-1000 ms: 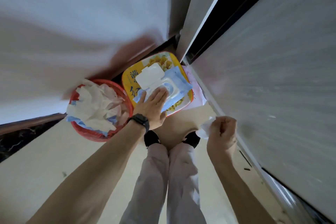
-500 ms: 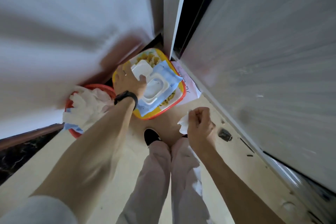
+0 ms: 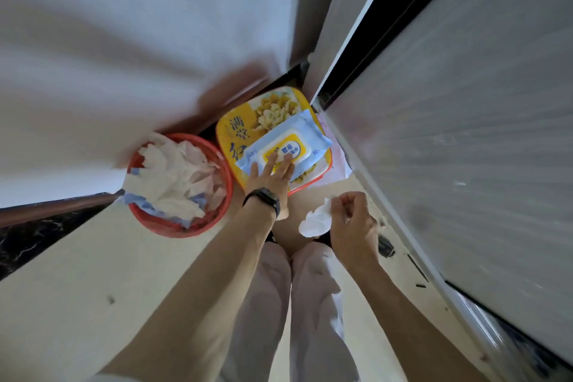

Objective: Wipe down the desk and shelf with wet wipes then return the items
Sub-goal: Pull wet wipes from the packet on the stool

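While the left hand point(image 3: 273, 174) lies flat, its fingers straight and pressing on the yellow lid point(image 3: 286, 149) of the wet wipes pack point(image 3: 310, 130), the right hand point(image 3: 353, 220) hangs nearer the person's knees with a crumpled wet wipe point(image 3: 314, 222) pinched in its curled fingers. A second ago that lid stood open and white; now it is shut flush, so the left hand has sealed the pack after one sheet was drawn. The pack rests slantwise on a yellow flowered box point(image 3: 235, 133) on the floor, in the corner beside a tall grey panel point(image 3: 465, 133). Just left of the box, nearly touching it, stands a red basket point(image 3: 173, 231) heaped with used tissues point(image 3: 176, 177). To my eye the fetching is over: a fresh wipe is ready and the wiping comes next. Which surface is the desk or shelf I cannot tell from here.
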`<state>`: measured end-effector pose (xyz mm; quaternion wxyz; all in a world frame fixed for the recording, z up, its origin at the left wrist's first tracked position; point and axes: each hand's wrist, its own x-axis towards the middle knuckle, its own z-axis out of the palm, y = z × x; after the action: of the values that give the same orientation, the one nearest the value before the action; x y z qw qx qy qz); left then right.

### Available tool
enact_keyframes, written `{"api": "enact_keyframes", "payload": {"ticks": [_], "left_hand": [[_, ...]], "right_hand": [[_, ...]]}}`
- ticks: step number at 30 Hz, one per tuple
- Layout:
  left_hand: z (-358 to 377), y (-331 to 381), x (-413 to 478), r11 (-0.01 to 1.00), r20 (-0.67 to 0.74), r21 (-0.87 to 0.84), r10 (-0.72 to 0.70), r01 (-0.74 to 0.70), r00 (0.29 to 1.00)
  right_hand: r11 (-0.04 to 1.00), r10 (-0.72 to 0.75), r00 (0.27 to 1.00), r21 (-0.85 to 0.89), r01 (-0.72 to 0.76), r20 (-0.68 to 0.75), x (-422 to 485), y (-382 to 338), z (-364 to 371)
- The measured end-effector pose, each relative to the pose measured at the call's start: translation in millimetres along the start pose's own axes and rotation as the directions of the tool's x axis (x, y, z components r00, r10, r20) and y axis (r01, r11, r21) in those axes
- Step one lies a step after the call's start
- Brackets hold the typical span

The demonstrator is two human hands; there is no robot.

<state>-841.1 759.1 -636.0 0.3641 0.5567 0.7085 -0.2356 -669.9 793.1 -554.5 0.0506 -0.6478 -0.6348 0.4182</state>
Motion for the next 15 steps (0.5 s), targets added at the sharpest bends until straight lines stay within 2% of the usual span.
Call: {"api": "enact_keyframes", "payload": {"ticks": [1, 3, 4, 6, 8, 11, 13, 15], "left_hand": [[-17.8, 2.3, -3.6, 1.0, 0.052, -0.001, -0.008, 0.008, 0.999], [-54.0, 2.8, -21.4, 0.991, 0.125, -0.127, -0.018, 0.034, 0.992], [-65.1, 3.9, -35.3, 0.975, 0.099, -0.221, -0.017, 0.039, 0.995], [-85.2, 8.3, -77.9, 0.865, 0.068, -0.501, 0.0, 0.034, 0.998], [-101.1, 16.0, -136.9, 0.716, -0.005, -0.696, 0.056, -0.044, 0.998], [-128.2, 24.4, -229.1, 0.495, -0.13, -0.857, 0.059, -0.142, 0.99], [-138.5, 27.5, -277.1, 0.428, -0.217, -0.883, -0.005, -0.194, 0.976], [-148.3, 30.6, -323.2, 0.413, -0.327, -0.877, -0.138, -0.246, 0.935]], "right_hand": [[1.0, 0.002, 1.0, -0.013, -0.001, 0.007, -2.9, -3.1, -7.1], [1.0, 0.007, 0.999, -0.02, -0.006, 0.041, -12.3, -15.4, -25.9], [1.0, -0.005, 0.999, -0.017, 0.006, 0.053, -17.8, -25.1, -37.3], [0.998, -0.038, 0.997, -0.041, 0.042, 0.074, -32.8, -50.4, -62.9], [0.995, -0.085, 0.991, -0.045, 0.091, 0.105, -53.7, -78.7, -89.9], [0.985, -0.17, 0.973, -0.012, 0.174, 0.157, -89.5, -127.3, -131.9], [0.971, -0.238, 0.954, 0.03, 0.237, 0.182, -119.0, -157.9, -159.4], [0.953, -0.303, 0.925, 0.064, 0.296, 0.232, -149.8, -181.9, -185.5]]}}
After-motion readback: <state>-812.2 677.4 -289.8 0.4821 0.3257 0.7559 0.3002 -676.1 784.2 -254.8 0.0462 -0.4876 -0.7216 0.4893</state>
